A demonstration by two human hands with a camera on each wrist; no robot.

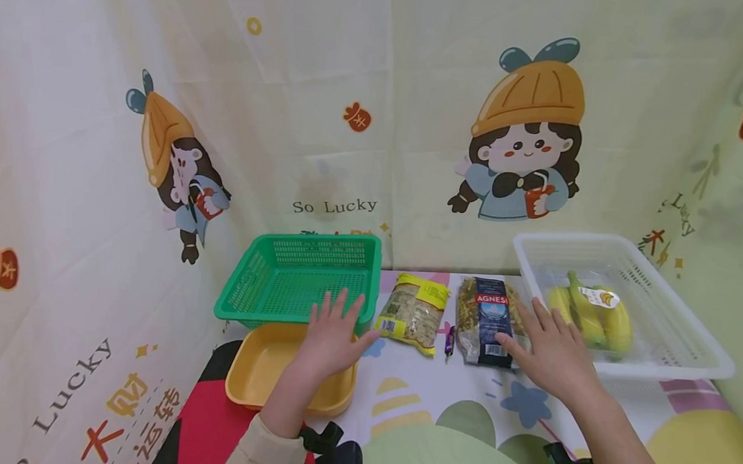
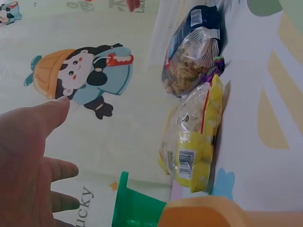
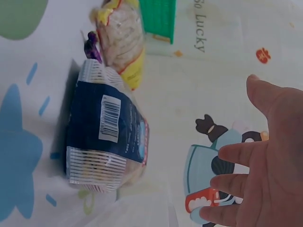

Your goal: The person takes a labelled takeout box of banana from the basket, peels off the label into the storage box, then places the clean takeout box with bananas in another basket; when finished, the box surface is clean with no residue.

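Note:
My left hand (image 1: 331,339), fingers spread, hovers above the yellow-orange tray (image 1: 258,368) and the near edge of the green basket (image 1: 296,291). It holds nothing. With fingers spread too, my right hand (image 1: 553,352) is between the Agnesi pasta bag (image 1: 493,319) and the white basket (image 1: 674,339); nothing is in it. A yellow bag of pale, dry food (image 1: 412,312) lies left of the pasta. Between these two bags lies a small purple-wrapped candy (image 1: 450,342). Inside the white basket is a clear pack of bananas (image 1: 592,316). The wrist views show both hands apart from the bags.
A printed cloth (image 1: 415,156) hangs behind and at both sides of the table. The patterned tablecloth (image 1: 412,386) lies beneath everything. The green basket stands behind the yellow-orange tray, its near side partly covered by my left hand.

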